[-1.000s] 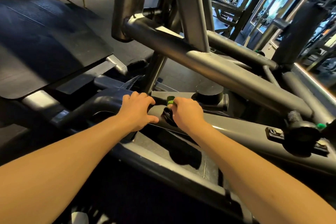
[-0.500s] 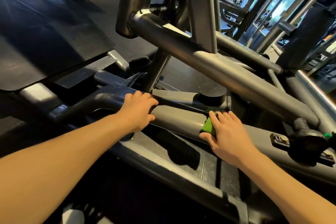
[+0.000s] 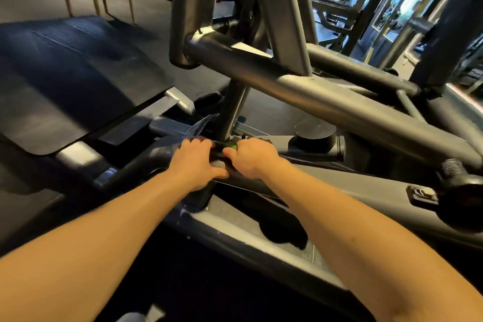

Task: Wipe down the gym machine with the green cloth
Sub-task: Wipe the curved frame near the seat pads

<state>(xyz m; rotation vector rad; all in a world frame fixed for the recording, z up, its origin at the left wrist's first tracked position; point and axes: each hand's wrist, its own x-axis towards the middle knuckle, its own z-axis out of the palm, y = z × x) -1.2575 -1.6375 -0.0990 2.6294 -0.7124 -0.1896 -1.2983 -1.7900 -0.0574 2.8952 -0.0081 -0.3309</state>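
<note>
The gym machine is a frame of thick grey steel tubes; a low horizontal tube (image 3: 313, 180) runs across the middle of the view. My right hand (image 3: 252, 158) grips the green cloth (image 3: 231, 145) against that tube, and only a small green edge shows past my fingers. My left hand (image 3: 196, 162) lies on the same tube just to the left, fingers curled over its top, thumb near my right hand. The two hands almost touch.
A slanted grey tube (image 3: 326, 97) crosses above my hands. A black round cap (image 3: 315, 131) sits to the right, a black knob with a threaded bolt (image 3: 462, 191) further right. A dark padded platform (image 3: 65, 81) fills the left. More machines stand behind.
My right hand with the green cloth has slid left along the low tube, back beside my left hand. My left hand has stayed in place.
</note>
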